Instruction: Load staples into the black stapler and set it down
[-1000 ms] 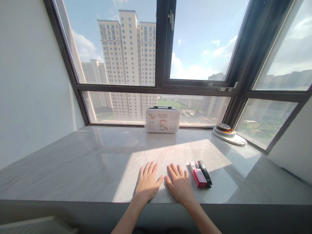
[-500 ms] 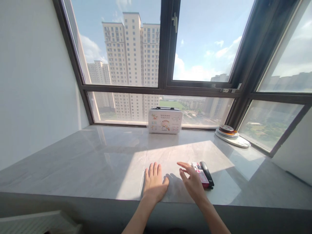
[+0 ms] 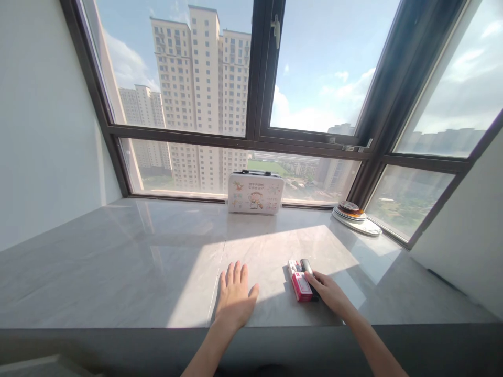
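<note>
My left hand (image 3: 236, 298) lies palm down on the grey marble sill (image 3: 118, 262), its fingers spread and nothing in it. To its right, my right hand (image 3: 328, 290) is closed round the black stapler (image 3: 307, 266), with the thumb over its top. Pressed against the stapler's left side are a red and white box (image 3: 302, 288) and, just behind it, a small white box (image 3: 294, 267). The underside of the stapler and most of my right fingers are hidden.
A white case (image 3: 255, 193) with cartoon prints stands upright against the window. Stacked plates (image 3: 356, 221) sit in the back right corner. Dark window frames (image 3: 176, 137) border the sill, whose front edge runs below my hands.
My right hand has moved from the left of the boxes to the right side of the stapler and taken hold of it. The view has shifted slightly; my left hand stays flat.
</note>
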Available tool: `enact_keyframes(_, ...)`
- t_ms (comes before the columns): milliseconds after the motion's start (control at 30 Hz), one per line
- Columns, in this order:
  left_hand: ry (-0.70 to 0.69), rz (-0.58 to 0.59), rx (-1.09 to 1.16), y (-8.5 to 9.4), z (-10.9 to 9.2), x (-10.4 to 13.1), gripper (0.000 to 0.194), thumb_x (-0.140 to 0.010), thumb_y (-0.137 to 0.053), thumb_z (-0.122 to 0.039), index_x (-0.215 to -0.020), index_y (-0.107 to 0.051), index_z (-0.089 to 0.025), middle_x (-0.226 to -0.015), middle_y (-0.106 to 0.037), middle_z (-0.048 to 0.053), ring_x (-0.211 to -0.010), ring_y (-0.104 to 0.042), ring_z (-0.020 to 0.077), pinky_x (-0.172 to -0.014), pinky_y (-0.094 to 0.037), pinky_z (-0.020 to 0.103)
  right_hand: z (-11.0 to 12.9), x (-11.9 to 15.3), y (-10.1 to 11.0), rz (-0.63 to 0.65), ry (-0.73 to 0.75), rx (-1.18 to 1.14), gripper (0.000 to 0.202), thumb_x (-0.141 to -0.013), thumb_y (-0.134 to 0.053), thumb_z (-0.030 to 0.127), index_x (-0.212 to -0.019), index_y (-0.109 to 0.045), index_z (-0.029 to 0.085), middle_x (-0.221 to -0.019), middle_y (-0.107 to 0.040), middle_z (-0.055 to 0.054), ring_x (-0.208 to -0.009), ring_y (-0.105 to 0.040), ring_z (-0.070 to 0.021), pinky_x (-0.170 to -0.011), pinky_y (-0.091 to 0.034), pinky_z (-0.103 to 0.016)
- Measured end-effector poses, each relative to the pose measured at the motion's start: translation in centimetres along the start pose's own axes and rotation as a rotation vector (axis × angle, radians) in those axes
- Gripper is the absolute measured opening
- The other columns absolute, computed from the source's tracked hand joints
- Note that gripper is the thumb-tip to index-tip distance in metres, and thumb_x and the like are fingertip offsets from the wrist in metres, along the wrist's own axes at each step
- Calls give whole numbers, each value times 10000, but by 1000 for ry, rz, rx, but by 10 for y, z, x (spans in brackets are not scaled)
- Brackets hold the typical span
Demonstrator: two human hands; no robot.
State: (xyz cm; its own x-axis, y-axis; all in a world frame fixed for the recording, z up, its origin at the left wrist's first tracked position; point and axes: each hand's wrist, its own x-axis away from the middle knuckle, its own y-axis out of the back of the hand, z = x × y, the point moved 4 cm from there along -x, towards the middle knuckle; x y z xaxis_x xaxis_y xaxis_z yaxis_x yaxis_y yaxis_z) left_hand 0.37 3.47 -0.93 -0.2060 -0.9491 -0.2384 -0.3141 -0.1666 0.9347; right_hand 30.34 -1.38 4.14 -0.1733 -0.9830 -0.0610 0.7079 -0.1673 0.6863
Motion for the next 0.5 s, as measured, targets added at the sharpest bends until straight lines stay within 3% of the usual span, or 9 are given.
enact_keyframes(167,25,127,229,13,6,-1,642,-1030,-212,-620,-1558,-370,-290,-1668,-265,-22,-1555,-162,232,-1276,-94,499,46,2,-61,-30,27,35,587,-971,-324,660,-1016,-739,247,-808,-744,-20,-787,-665,-225,-715,-461,-283)
enact_keyframes(267,162,140,376,27,4,1,662,-1028,-202,-640,-1570,-327,-281,-1606,-410,18,-1477,-360,235,-1219,-275,447,78,5,-101,-60,1,46,538,-997,-311,640,-1149,-715,318,-810,-741,-6,-750,-674,-209,-654,-423,-267)
enact_keyframes(367,300,-44,328,42,-4,8,752,-962,-429,-631,-1565,-310,-198,-1521,-500,127,-1392,-447,313,-1117,-380,459,93,9,-122,-120,-17,31,528,-992,-328,655,-1056,-735,326,-798,-737,-9,-725,-668,-209,-601,-381,-268)
enact_keyframes(433,288,-187,221,50,-14,14,749,-893,-585,-519,-1527,-365,-187,-1421,-563,150,-1323,-484,343,-1063,-399,467,89,9,-121,-153,-23,-7,551,-986,-338,668,-935,-738,292,-701,-703,-9,-655,-637,-203,-581,-362,-272)
enact_keyframes(500,235,-251,135,53,-22,20,584,-855,-642,-398,-1399,-519,-225,-1248,-637,115,-1178,-567,323,-972,-434,428,76,9,-109,-188,-21,-51,572,-973,-364,684,-814,-708,255,-608,-640,-1,-599,-599,-194,-569,-348,-274)
